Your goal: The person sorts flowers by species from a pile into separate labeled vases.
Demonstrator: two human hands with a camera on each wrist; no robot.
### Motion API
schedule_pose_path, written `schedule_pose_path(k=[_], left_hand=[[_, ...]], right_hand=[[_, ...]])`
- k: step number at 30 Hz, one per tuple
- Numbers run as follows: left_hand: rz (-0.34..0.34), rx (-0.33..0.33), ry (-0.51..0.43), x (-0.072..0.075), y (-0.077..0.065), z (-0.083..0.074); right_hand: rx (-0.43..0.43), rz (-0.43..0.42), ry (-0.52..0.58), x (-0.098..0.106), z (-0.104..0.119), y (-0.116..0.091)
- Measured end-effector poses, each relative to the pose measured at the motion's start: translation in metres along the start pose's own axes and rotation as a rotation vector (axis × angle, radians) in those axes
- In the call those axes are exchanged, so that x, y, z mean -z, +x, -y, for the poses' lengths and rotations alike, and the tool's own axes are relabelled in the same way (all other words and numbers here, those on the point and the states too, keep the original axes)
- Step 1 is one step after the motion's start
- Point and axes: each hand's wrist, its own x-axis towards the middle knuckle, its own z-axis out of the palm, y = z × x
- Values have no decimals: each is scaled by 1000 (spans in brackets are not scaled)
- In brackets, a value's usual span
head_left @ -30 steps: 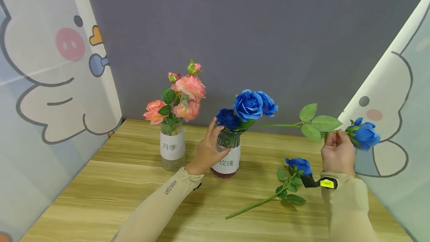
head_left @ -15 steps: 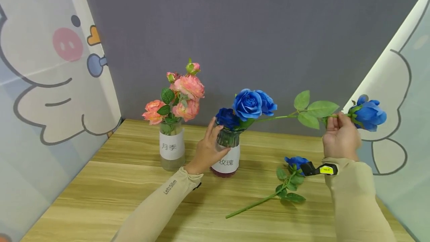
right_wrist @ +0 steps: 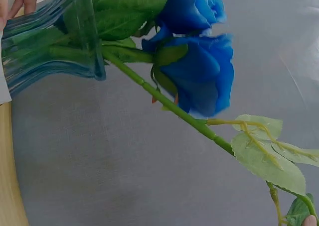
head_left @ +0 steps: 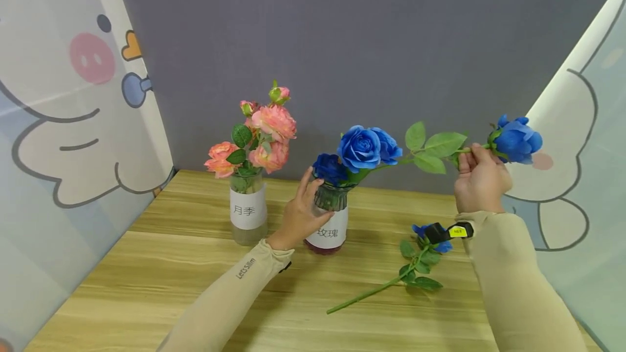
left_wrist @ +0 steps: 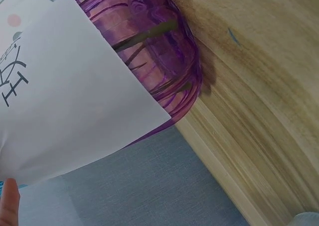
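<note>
My left hand [head_left: 299, 219] holds a glass vase [head_left: 334, 199] round its neck, thumb in front and fingers at the rim's left side. This vase has a white paper label, a purple base [left_wrist: 174, 66] and several blue roses [head_left: 360, 148] in it. My right hand [head_left: 481, 178] pinches the stem of another blue rose [head_left: 517, 140] just below its bloom. That stem [right_wrist: 174, 109] slants down to the left, its lower end at the vase's mouth, below the other blooms. In the right wrist view only a fingertip [right_wrist: 310, 221] of my right hand shows.
Left of the blue roses stands a second labelled glass vase [head_left: 248, 232] with pink flowers [head_left: 275, 123]. One more blue rose [head_left: 415, 265] lies on the wooden table [head_left: 293, 314], below my right forearm's wrist camera. A grey panel [head_left: 318, 42] rises behind, with cartoon-printed sheets at both sides.
My right hand has carried the rose up and then left, and its stem end has come to the vase's mouth. My left hand stays on the vase. The head view has shifted slightly.
</note>
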Motion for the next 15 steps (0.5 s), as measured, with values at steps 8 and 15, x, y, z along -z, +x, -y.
schedule_pose_path(k=[8, 15], left_hand=[[2, -3, -1, 0, 1, 0], [-14, 4, -18, -1, 1, -3]], right_hand=[[134, 107, -148, -34, -8, -18], [207, 168, -257, -44, -13, -28]])
